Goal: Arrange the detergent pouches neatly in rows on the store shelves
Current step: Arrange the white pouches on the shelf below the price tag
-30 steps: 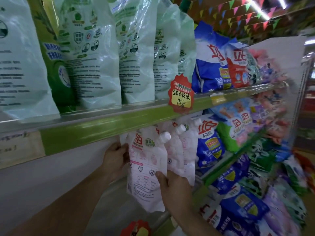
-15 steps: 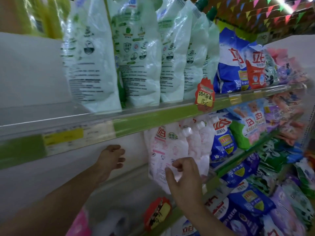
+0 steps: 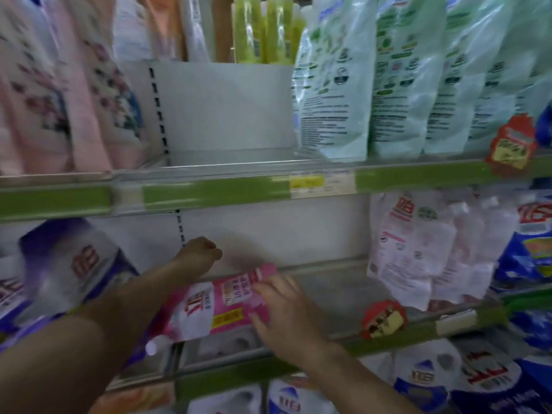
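A pink detergent pouch (image 3: 221, 303) is found lying flat on the middle shelf (image 3: 337, 289), untidied. The right hand (image 3: 286, 309) is spread on it, not clamped; the left hand (image 3: 198, 253) is curled, empty. White pouches (image 3: 418, 249) are judged already stood in a row; the gap between remains to be filled.

A red starburst price tag (image 3: 511, 144) hangs from the green edge strip (image 3: 209, 196) of the upper shelf, and a yellow and white paper label (image 3: 321, 184) sits in that strip to its left. A second red starburst tag (image 3: 383, 319) is clipped to the front rail of the shelf below. Tall yellow-green bottles (image 3: 264, 28) stand at the top behind a grey back panel (image 3: 224, 106), whose slotted upright (image 3: 158, 110) runs down its left side.
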The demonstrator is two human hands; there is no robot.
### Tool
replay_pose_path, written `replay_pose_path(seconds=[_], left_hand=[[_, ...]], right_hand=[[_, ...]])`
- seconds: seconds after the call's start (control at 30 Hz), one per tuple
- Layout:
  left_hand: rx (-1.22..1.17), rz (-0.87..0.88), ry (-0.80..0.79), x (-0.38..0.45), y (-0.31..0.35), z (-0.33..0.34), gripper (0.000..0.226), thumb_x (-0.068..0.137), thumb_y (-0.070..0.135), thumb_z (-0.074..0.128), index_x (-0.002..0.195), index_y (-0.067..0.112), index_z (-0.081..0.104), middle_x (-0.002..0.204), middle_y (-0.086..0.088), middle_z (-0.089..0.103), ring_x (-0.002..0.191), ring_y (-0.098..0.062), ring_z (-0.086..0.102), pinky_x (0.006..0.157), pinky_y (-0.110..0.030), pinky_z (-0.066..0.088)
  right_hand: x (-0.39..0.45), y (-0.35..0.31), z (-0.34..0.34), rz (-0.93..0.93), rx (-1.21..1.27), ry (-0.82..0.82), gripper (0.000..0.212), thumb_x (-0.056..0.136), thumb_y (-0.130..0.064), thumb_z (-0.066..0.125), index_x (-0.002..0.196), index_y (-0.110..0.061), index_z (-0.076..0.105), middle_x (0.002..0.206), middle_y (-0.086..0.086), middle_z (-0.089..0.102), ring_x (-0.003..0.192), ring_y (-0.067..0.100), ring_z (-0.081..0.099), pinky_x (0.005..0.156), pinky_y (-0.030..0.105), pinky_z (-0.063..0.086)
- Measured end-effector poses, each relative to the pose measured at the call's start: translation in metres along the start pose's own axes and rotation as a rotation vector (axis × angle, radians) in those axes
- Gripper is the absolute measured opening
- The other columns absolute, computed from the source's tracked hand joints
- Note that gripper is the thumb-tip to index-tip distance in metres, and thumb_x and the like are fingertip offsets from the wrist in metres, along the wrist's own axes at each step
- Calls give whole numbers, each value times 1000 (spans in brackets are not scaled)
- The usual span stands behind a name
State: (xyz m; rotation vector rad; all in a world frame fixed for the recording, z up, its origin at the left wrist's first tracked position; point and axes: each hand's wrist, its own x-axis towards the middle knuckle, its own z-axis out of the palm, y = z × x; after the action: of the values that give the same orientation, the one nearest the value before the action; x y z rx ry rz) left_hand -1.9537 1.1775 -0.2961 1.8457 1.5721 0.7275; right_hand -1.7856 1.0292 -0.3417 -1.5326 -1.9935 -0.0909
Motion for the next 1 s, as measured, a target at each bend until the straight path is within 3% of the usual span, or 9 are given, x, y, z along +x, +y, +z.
replay_pose_path(seconds=[0.13,0.27,0.37,0.47,0.6,0.67,0.8,0.9,1.0], left_hand=[[140,-42,-31,4,-34,-25,31,87,18,58,62,8,44,65,-13,43,56,-20,39,57,-27,27],[156,-77,-72,11,-64,-36,18,92,17,56,76,9,54,70,-2,46,58,-9,41,52,-21,31],[121,-45,-89,13,-72,-40,21,92,15,56,72,16,47,68,1,40,58,-10,37,52,-23,27],[112,-15,-93,13,-74,-40,26,92,15,55,69,20,43,70,2,40,60,-9,38,54,-22,27],[96,0,-76,15,-74,-40,14,93,14,53,79,14,49,79,-6,45,65,-14,41,59,-27,29],[80,-13,-50,17,-73,-40,24,93,13,52,70,17,46,73,-2,43,63,-13,40,58,-27,28],[-11,-52,6,22,-68,-42,32,93,13,53,63,20,43,69,-1,45,61,-16,43,60,-27,35],[-152,-107,44,25,-66,-42,19,94,16,53,76,15,55,82,-9,54,72,-23,50,67,-30,42],[-328,-170,82,26,-61,-39,13,94,19,54,90,10,61,101,-14,62,87,-28,57,68,-33,46]], right_hand=[[17,-22,36,-66,-19,-43,41,81,-28,59,121,-17,58,124,2,55,116,21,46,98,37,43],[29,-43,67,-74,-70,-200,48,83,-30,62,128,-16,52,131,3,48,121,22,39,100,38,40],[35,-56,82,-131,-205,-320,53,82,-24,65,131,-12,49,133,8,46,121,28,37,99,45,38],[36,-60,98,-224,-334,-295,43,81,-17,66,121,-7,58,122,14,54,114,32,46,89,47,43],[35,-54,110,-294,-418,-248,30,71,-27,77,97,-14,71,98,8,69,91,26,62,67,40,55],[36,-50,112,-304,-414,-220,22,74,-27,74,93,-17,72,94,6,72,87,24,65,66,39,56],[40,-44,96,-125,-142,-70,22,93,-21,51,106,-15,67,103,7,70,92,25,62,77,38,53],[41,-34,73,127,148,100,26,97,-29,45,96,-19,69,89,3,70,77,20,62,63,29,46],[42,-22,59,263,303,216,37,94,-44,47,83,-16,68,76,0,68,69,16,59,61,30,47]])
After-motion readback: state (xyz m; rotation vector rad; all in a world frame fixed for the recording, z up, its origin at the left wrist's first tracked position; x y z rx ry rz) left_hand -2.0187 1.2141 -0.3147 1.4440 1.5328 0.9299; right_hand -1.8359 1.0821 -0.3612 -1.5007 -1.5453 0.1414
